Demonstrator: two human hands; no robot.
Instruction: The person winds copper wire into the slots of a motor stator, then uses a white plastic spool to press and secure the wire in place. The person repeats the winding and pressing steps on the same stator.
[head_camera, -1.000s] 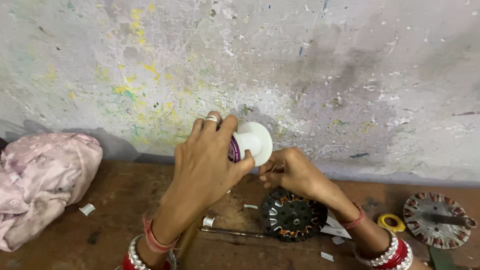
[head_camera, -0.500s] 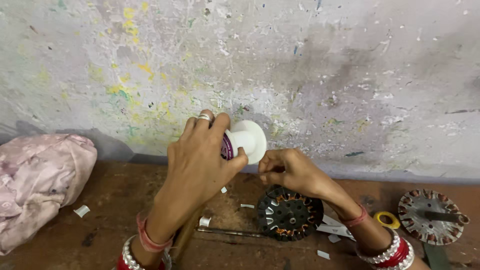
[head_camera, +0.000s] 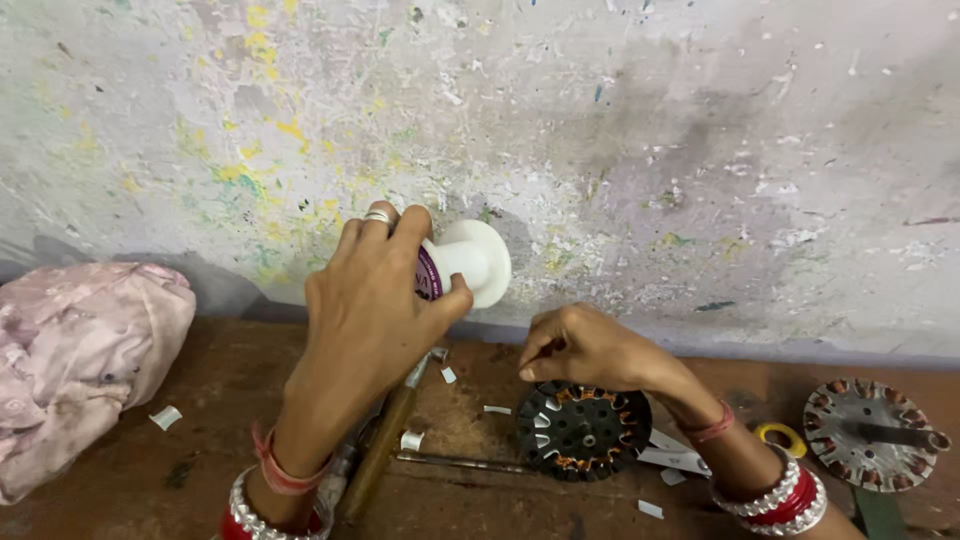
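Note:
My left hand (head_camera: 365, 310) is raised in front of the wall, shut on a white spool (head_camera: 468, 262) with a purple band at its core. My right hand (head_camera: 585, 348) is lower and to the right, fingers pinched together just above a round dark motor stator (head_camera: 583, 428) with copper windings that lies on the brown bench. What the pinched fingers hold is too fine to see. Both wrists wear red and white bangles.
A pink cloth bundle (head_camera: 75, 365) lies at the left. A wooden-handled tool (head_camera: 385, 445) and a thin metal rod (head_camera: 465, 462) lie by the stator. A second round rotor part (head_camera: 868, 432) and a yellow ring (head_camera: 782, 437) sit at the right. White paper scraps litter the bench.
The view has shifted slightly. My left hand with the spool has stayed raised; my right hand has dropped a little closer to the stator.

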